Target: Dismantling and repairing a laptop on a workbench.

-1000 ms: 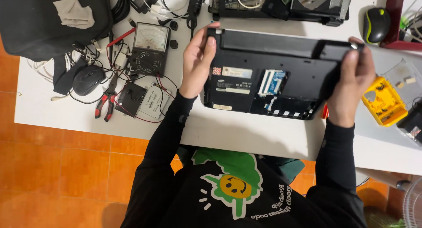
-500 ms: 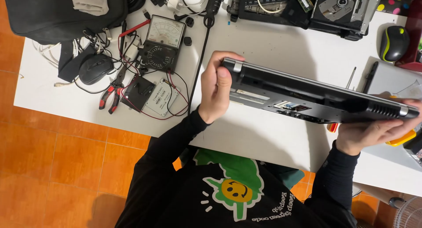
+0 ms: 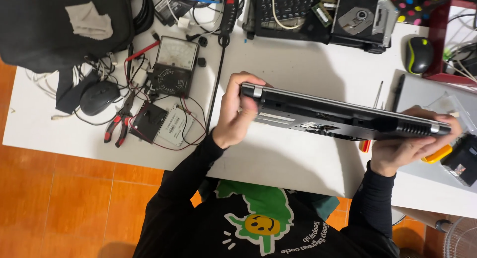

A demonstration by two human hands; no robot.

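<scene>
A black laptop [image 3: 343, 116] is lifted off the white table [image 3: 288, 64] and tipped up on edge, so I see its rear edge and a strip of its underside. My left hand [image 3: 237, 111] grips its left end near the silver hinge cap. My right hand [image 3: 410, 148] holds its right end from below, fingers curled over the edge. Both sleeves are black.
Left of the laptop lie an analog multimeter [image 3: 175, 65], red-handled pliers [image 3: 117, 124], a small drive with wires [image 3: 171, 125], a black mouse [image 3: 98, 96] and a black bag [image 3: 54, 24]. Behind are a dismantled laptop [image 3: 318, 12], another mouse [image 3: 418, 54] and a yellow tool [image 3: 438, 153].
The laptop lay bottom up and was swung up onto its edge and lifted. Both hands kept their grip at the ends. The view shifted slightly.
</scene>
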